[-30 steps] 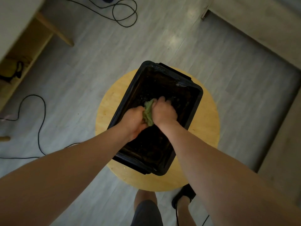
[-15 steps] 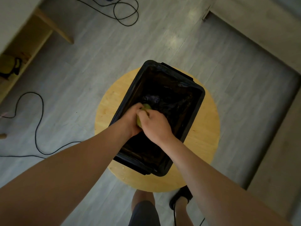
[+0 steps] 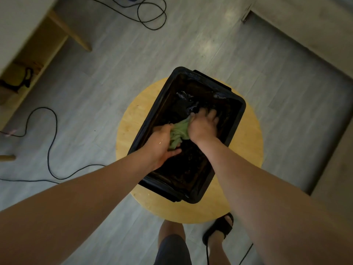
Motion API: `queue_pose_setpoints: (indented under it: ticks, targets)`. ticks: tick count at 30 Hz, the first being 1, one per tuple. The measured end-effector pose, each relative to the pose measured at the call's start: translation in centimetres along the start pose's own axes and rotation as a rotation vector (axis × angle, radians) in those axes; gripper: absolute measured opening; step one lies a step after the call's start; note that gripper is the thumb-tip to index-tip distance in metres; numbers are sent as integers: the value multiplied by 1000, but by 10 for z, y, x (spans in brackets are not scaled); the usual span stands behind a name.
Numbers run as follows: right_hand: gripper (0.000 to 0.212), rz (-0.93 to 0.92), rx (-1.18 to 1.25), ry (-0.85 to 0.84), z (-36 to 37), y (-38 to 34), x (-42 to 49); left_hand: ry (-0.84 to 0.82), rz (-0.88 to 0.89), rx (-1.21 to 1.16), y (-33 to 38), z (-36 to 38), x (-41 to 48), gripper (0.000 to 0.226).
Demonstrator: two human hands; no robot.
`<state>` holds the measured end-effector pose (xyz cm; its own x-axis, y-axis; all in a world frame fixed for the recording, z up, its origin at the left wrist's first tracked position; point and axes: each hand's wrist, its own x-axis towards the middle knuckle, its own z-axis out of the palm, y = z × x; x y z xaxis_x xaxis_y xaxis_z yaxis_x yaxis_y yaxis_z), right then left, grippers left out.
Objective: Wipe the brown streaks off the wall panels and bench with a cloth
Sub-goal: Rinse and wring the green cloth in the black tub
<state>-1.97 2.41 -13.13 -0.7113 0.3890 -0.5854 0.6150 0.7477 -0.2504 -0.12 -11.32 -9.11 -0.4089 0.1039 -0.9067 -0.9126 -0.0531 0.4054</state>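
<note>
A green cloth (image 3: 179, 133) is bunched between both my hands inside a black plastic tub (image 3: 236, 123) that holds dark water. My left hand (image 3: 162, 144) grips the cloth's near end, its fingers curled under it. My right hand (image 3: 203, 126) holds the far end, fingers reaching down into the water. The tub stands on a round wooden stool (image 3: 248, 150). Ripples show on the water at the tub's far end. No wall panels or bench streaks are in view.
Black cables (image 3: 49, 142) loop over the grey floor at the left and at the top (image 3: 150, 14). A wooden bench frame (image 3: 38, 48) with a yellow item stands at the left. My sandalled foot (image 3: 219, 228) is by the stool. A raised ledge (image 3: 305, 29) runs along the right.
My hands have spread apart and moved farther into the tub. The cloth, squeezed into a small wad before, now stretches out between them. The water has been stirred.
</note>
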Motion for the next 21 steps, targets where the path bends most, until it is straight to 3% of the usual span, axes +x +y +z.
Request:
queue_pose_setpoints:
  ticks: [3, 6, 9, 14, 18, 21]
  targets:
    - [60, 17, 17, -202, 7, -3, -10, 13, -57, -68, -10, 3, 2, 40]
    - [58, -106, 88, -334, -2, -6, -33, -35, -146, -210, -8, 13, 6, 57]
    - [60, -251, 167, -212, -19, -8, -66, -35, -196, -294, 4, 15, 7, 69]
    - [62, -395, 204, -55, -26, -19, -85, 29, -188, -301, 24, 18, -1, 45]
    - [62, -342, 96, 10, -17, -15, -66, 2, -114, -220, 30, 23, -1, 25]
    - [58, -220, -49, -72, -13, -3, -42, 24, 63, -63, 28, 22, 10, 30]
